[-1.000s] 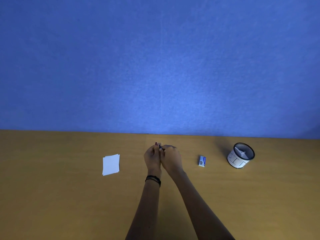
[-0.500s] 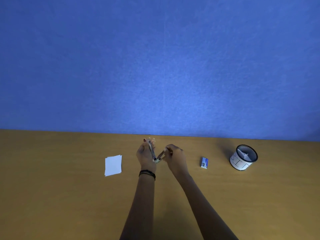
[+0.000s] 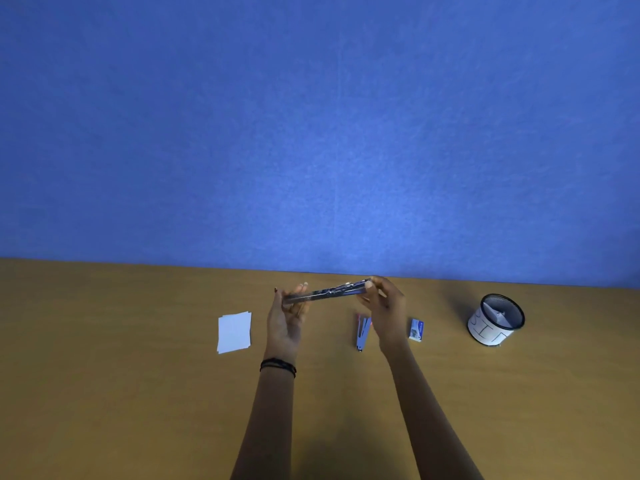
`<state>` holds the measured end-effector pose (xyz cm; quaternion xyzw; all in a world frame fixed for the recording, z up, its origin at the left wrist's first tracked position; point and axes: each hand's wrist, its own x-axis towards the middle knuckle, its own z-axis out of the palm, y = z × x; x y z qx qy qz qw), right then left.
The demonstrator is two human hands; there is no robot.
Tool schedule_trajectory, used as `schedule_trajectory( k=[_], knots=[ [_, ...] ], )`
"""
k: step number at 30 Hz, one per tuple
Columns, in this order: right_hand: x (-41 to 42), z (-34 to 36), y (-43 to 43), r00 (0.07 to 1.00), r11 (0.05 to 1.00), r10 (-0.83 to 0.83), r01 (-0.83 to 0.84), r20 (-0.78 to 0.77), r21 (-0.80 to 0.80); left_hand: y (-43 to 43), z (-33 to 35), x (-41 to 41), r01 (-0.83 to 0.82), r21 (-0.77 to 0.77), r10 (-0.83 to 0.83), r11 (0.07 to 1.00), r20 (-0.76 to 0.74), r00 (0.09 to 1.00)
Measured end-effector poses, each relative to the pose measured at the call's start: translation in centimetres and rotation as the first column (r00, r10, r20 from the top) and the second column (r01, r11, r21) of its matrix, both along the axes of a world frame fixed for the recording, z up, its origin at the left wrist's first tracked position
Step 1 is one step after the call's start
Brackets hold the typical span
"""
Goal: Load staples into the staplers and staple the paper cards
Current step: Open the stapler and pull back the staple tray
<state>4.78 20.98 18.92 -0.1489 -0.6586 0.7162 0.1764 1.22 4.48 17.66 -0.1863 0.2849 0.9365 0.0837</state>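
Here's the stapler (image 3: 327,293), swung wide open and held up off the table (image 3: 104,393), stretched almost in a straight line from one hand to the other. The right hand (image 3: 384,306) pinches its far, raised end with curled fingertips. The left hand (image 3: 287,317) has its fingers fairly straight, cradling the lower end across them; whether the thumb clamps down, I can't tell.

The step looks like baring the staple channel for loading. To do it well, I'd say keep the channel facing up and level, firm up the left hand's hold so the right can let go, then reach for the staple box (image 3: 415,329) just to the right of that right-hand grip. The strip should slide in legs down before the top snaps shut.

A second stapler (image 3: 362,332) lies on the table just beneath the right hand, and the paper cards (image 3: 234,331) wait off to the left of the left hand. A mesh cup (image 3: 496,320) stands well out to the right.

Half a second ago the two halves made a narrow V with the hands close together. Now they're spread flat, the hands have parted, and the second stapler has come into view.
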Motion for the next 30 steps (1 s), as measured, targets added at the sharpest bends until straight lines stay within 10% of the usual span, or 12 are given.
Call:
schedule_trajectory(
  k=[5, 17, 30],
  knots=[
    [-0.4, 0.6, 1.8, 0.995, 0.993, 0.104, -0.104, -0.001, -0.061, -0.5, -0.4, 0.6, 0.268, -0.154, -0.271, 0.951, 0.002, 0.963],
    [-0.1, 2.4, 3.6, 0.893, 0.894, 0.447, -0.446, 0.053, -0.03, 0.1, 0.5, 2.6, 0.73, -0.464, -0.796, 0.503, 0.081, 0.6],
    [-1.0, 2.6, -0.1, 0.935, 0.932, 0.337, -0.313, 0.114, -0.185, 4.6, 0.2, 3.2, 0.631, -0.357, -0.689, 0.689, -0.052, 0.723]
  ],
)
